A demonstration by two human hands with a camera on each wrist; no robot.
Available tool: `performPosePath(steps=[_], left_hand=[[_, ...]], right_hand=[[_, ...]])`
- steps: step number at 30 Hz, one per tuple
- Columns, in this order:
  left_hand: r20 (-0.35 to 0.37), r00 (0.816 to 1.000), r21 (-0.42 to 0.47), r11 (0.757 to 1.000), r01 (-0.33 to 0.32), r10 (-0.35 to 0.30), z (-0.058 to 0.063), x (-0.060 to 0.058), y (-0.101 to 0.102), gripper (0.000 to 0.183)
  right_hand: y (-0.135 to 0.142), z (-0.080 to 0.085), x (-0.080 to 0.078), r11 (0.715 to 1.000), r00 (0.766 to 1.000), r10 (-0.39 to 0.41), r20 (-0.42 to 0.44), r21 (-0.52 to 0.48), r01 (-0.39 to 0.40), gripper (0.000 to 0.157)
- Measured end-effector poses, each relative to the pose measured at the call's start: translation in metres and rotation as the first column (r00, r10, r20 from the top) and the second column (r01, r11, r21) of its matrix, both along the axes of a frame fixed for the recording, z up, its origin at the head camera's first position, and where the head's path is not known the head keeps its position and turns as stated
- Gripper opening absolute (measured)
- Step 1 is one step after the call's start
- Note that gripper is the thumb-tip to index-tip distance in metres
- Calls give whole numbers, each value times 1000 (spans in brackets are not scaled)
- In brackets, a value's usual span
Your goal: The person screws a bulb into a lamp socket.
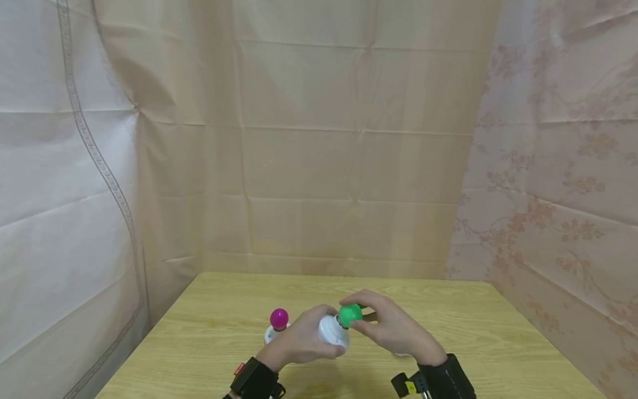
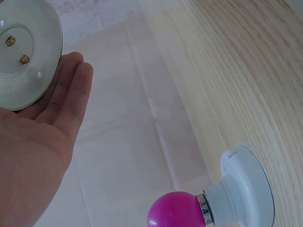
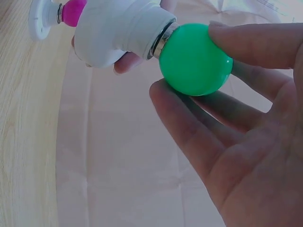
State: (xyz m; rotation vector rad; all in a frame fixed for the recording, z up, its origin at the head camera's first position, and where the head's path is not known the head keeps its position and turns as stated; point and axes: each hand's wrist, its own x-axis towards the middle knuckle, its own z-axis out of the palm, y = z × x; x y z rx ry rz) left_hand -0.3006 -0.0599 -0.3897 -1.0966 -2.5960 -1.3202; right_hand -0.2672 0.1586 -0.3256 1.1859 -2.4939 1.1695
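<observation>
A white lamp socket [image 1: 333, 331] is held above the table by my left hand [image 1: 305, 336], its fingers and thumb around the round base. In the left wrist view the underside of that socket [image 2: 28, 78] shows two brass screws. My right hand [image 1: 387, 326] pinches a green light bulb [image 1: 350, 315] between thumb and fingers. The bulb's metal base sits at the mouth of the socket, as the right wrist view shows at the bulb [image 3: 195, 59]. Both are tilted, with the bulb toward the right hand.
Behind my left hand, a magenta bulb [image 1: 279, 318] stands in a second white socket [image 2: 248, 187] on the wooden table [image 1: 239, 299]. Part of a white object [image 1: 401, 354] shows beneath my right wrist. Cloth curtains [image 1: 319, 166] hang behind and beside the table.
</observation>
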Motion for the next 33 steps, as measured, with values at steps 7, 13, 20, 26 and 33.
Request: performPosePath(steps=[7,13,20,26,33], left_hand=[[-2,1000,1,1000,10,-10,-1,0,1,63],[15,1000,0,1000,7,-7,0,1,1,63],[8,1000,-5,1000,-1,1,0,0,1,61],[-12,1000,-1,1000,-8,8,-1,0,1,60],[-22,1000,-9,1000,-18,17,-1,0,2,60]], right_hand=[[2,-8,-6,999,999,-42,15,1,42,35],[1,-8,-6,999,999,-44,31,1,44,40],[0,-4,-1,1000,999,-11,44,-1,11,51],[-4,16,17,998,997,67,43,-4,-67,46],[-2,13,14,997,996,72,54,-18,-71,41]])
